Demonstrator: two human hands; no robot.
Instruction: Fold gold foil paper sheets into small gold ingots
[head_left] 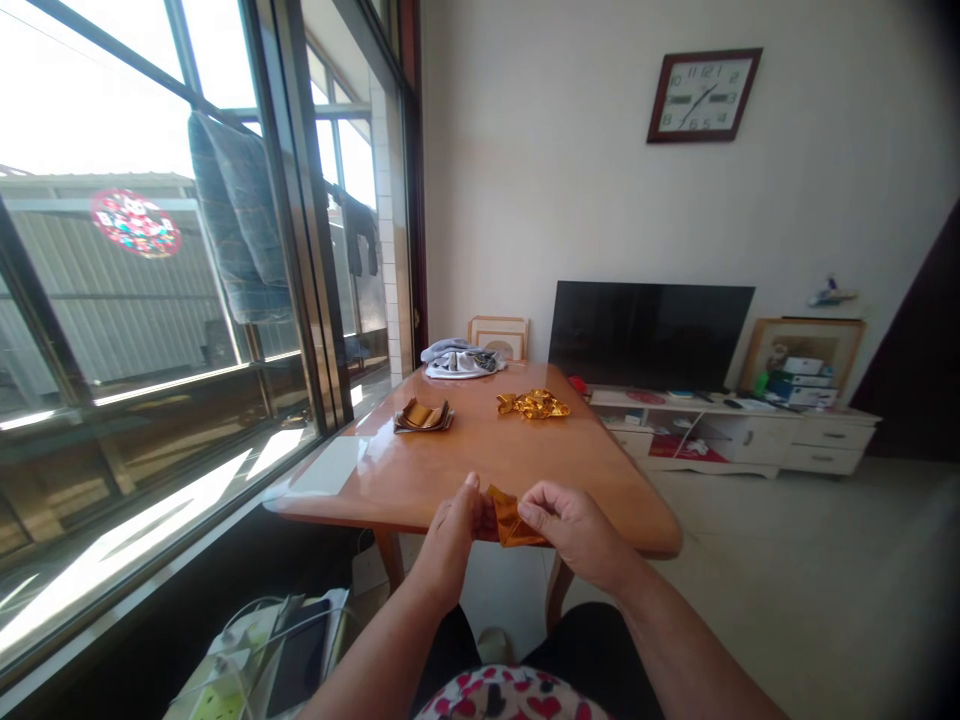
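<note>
Between my two hands, just above the near edge of the wooden table [465,470], is a partly folded sheet of gold paper [511,520]. My left hand [456,535] holds its left side, thumb pointing up and fingers behind the sheet. My right hand [574,525] pinches its right side between thumb and fingers. Farther back on the left lies a stack of curved gold paper sheets [424,415]. A heap of shiny folded gold paper pieces [536,404] rests across from it on the right.
Bundled cloth [461,358] and a framed picture [501,338] are at the table's far end. Behind stands a television [651,335] on a white cabinet [757,440]. Windows [150,300] line the left. Low on the left, a phone [300,655] lies among cables and a power strip [225,680].
</note>
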